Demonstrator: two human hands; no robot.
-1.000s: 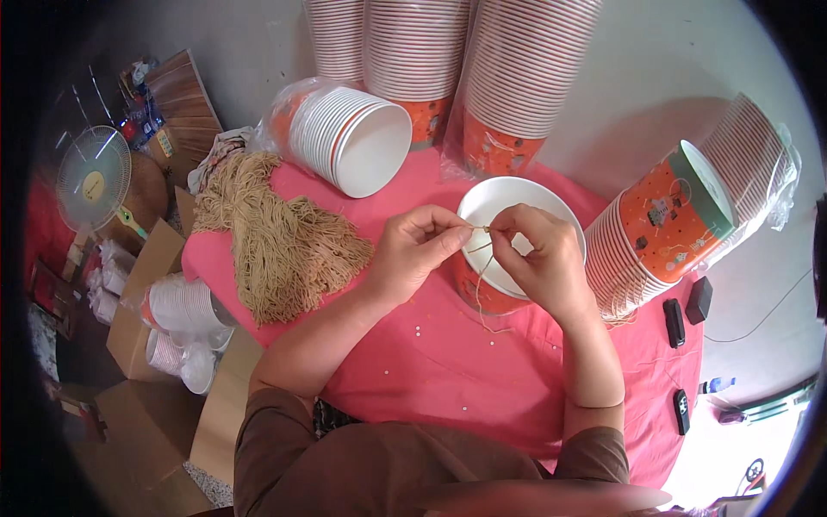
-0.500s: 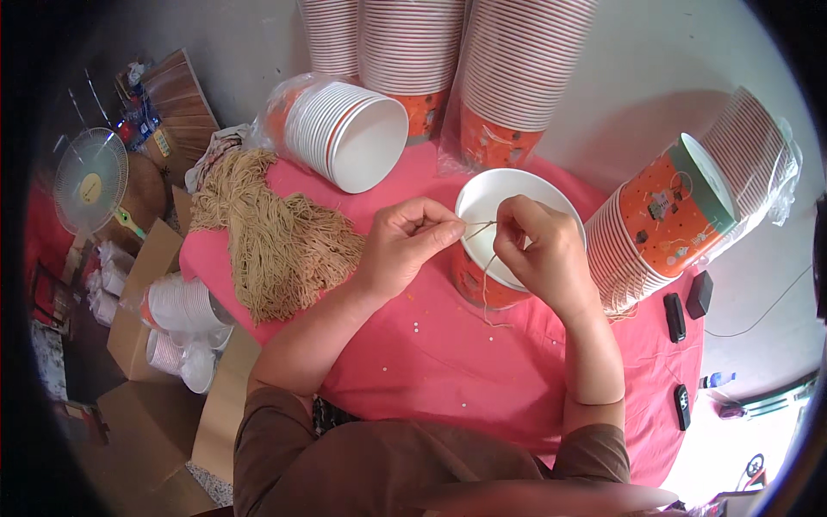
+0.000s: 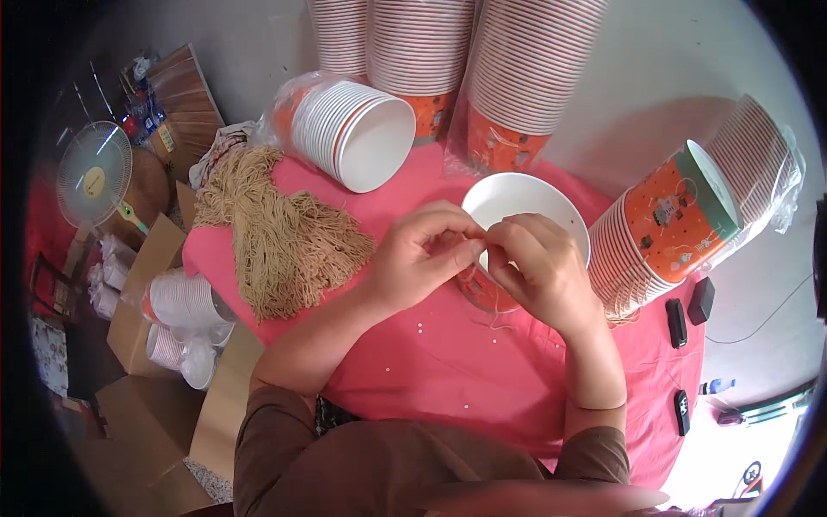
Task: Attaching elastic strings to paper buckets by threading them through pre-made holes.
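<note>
Pinching string right over the cup rim, both hands bunched together

Looking down on the pink tabletop (image 3: 448, 362), I've got the white-and-orange paper cup (image 3: 517, 207) standing open-mouth-up just beyond my knuckles. Left hand (image 3: 426, 258) and right hand (image 3: 538, 267) meet at its near rim, about equally close, fingers (image 3: 469, 250) closed tight on a thin tan string (image 3: 493, 320), its tail dangling down the cup's front.

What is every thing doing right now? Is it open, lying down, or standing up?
Left hand: fingers pinched at the bowl's rim.
Right hand: fingers pinched, touching the left hand.
White paper bowl: upright, empty.
String bundle: lying loose on the pink cloth.
Sleeve of bowls: on its side, open end showing.
Orange bowl stack: tipped over, wrapped in plastic.
Fan: cannot tell if it is running.
</note>
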